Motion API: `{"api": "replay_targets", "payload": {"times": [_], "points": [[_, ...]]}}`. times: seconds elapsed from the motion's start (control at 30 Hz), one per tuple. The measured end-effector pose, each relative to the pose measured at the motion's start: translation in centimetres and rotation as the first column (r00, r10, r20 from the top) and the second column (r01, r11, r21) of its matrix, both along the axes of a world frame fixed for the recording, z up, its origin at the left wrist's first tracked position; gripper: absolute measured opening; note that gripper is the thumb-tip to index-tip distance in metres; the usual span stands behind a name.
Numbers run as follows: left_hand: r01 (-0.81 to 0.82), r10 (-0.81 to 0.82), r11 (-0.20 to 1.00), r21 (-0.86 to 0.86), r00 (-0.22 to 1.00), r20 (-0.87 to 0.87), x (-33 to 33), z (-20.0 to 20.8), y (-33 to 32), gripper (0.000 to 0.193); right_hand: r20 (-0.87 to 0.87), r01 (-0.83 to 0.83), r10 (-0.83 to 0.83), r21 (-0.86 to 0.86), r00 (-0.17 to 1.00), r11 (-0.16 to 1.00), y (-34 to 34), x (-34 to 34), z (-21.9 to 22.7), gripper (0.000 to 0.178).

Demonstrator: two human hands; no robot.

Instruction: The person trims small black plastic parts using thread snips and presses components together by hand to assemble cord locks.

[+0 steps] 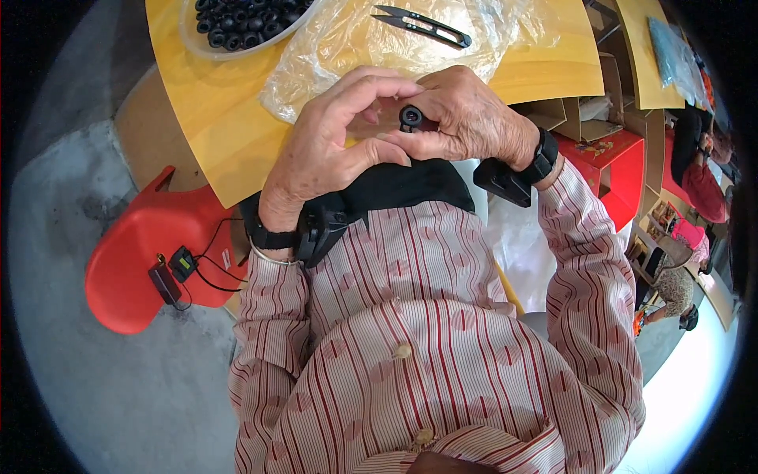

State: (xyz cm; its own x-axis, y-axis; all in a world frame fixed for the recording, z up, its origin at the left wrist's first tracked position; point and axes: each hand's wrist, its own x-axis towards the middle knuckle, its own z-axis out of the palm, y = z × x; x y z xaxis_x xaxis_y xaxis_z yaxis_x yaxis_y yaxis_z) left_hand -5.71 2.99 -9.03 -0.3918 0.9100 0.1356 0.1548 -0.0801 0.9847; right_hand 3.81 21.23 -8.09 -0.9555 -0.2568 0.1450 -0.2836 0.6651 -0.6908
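Over the table's near edge my two hands meet around a small round black part (410, 118) with a hole in its middle. The thumb and fingers of my right hand (466, 118) are closed on it from the right. My left hand (335, 134) curves in from the other side, thumb and index finger apart, their tips by my right fingers. Nothing shows in its grasp, though its inner fingers are partly hidden. At the far left of the table a clear plastic tub (225, 55) holds many black rounded parts (249, 20).
Thread snips (422, 26) lie on crumpled clear plastic (332, 59) on the yellow table (185, 103). A red chair (130, 272) with small black devices (164, 283) and cables stands at left. A red box (612, 170) and cardboard boxes are at right; other people sit farther off.
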Motion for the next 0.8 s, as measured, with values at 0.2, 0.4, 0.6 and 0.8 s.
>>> {"api": "replay_targets", "payload": {"times": [0.2, 0.4, 0.6, 0.8], "points": [[-0.026, 0.025, 0.997, 0.076, 1.000, 0.009, 0.40, -0.08, 0.00, 0.050, -0.043, 0.001, -0.001, -0.005, 0.999, 1.000, -0.22, 0.25, -0.40, 0.053], [-0.033, 0.034, 0.993, 0.116, 0.999, -0.010, 0.49, -0.09, 0.04, 0.046, -0.075, 0.009, -0.011, -0.028, 0.997, 1.000, -0.57, 0.54, -0.41, 0.052], [-0.042, 0.044, 0.993, 0.108, 0.999, -0.011, 0.55, 0.00, -0.04, 0.043, -0.083, 0.026, -0.032, -0.075, 0.996, 0.997, -0.83, 0.63, -0.49, 0.051], [-0.053, 0.052, 0.992, 0.119, 0.999, 0.011, 0.62, 0.11, -0.31, 0.041, -0.057, 0.010, -0.011, -0.010, 0.998, 1.000, -1.03, 0.71, 0.14, 0.055]]}}
